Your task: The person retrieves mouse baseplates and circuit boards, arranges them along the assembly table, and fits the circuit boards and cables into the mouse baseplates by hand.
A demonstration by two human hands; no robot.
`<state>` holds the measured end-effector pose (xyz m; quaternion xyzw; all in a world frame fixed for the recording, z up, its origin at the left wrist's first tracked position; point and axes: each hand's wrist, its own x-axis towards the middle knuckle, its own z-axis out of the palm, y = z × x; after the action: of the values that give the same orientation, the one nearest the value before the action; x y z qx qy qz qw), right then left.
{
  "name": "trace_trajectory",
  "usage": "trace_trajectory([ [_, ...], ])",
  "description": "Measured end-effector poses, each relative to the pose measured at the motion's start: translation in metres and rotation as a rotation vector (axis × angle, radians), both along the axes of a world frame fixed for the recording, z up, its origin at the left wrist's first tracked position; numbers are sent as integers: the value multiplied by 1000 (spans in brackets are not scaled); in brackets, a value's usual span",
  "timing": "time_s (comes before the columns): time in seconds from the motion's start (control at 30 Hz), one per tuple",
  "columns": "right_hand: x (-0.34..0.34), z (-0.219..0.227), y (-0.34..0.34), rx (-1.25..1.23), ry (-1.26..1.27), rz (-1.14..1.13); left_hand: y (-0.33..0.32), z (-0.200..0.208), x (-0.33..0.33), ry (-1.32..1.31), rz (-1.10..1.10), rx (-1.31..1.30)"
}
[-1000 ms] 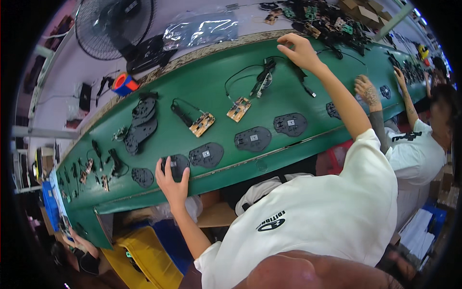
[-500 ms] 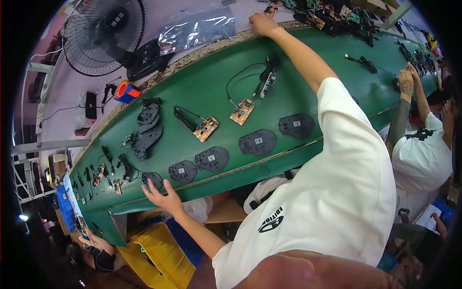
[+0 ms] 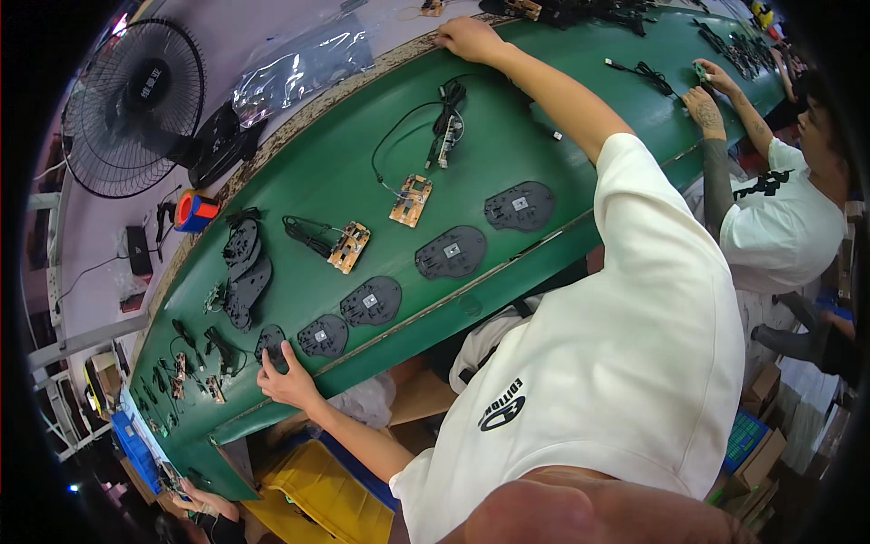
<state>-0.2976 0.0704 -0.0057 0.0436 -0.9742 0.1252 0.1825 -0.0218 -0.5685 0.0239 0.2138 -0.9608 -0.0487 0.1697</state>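
Note:
My left hand (image 3: 288, 383) is at the near edge of the green bench, thumb and forefinger closed about the near end of a small black plastic shell (image 3: 270, 341). The shell lies on the bench. More black shells (image 3: 372, 300) with pale square centres lie in a row to its right. My right hand (image 3: 469, 40) reaches to the bench's far edge, its fingers curled; what they hold, if anything, is hidden. Toward me from it lie a tan circuit board (image 3: 411, 200) with a black cable (image 3: 449, 96), and a second circuit board (image 3: 349, 247).
A black fan (image 3: 145, 100) and a clear plastic bag (image 3: 304, 68) stand beyond the bench's far rim. Stacked black shells (image 3: 246, 281) and small boards with cables lie at left. A co-worker's hands (image 3: 705, 102) hold a small green part at right. A yellow bin (image 3: 326, 485) is below.
My left hand has come down from spread fingers above the bench onto the small shell. My right hand has drawn back from the parts on the far ledge to the bench's rim.

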Motion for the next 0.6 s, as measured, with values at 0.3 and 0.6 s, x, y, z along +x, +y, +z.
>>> trace_trajectory([
  [0.3, 31, 18, 12, 194, -101, 46, -9, -1, -13, 75, -109, -22],
  [0.6, 101, 135, -211, -483, 316, 617, -28, -20, -5, 111, -159, 109],
])
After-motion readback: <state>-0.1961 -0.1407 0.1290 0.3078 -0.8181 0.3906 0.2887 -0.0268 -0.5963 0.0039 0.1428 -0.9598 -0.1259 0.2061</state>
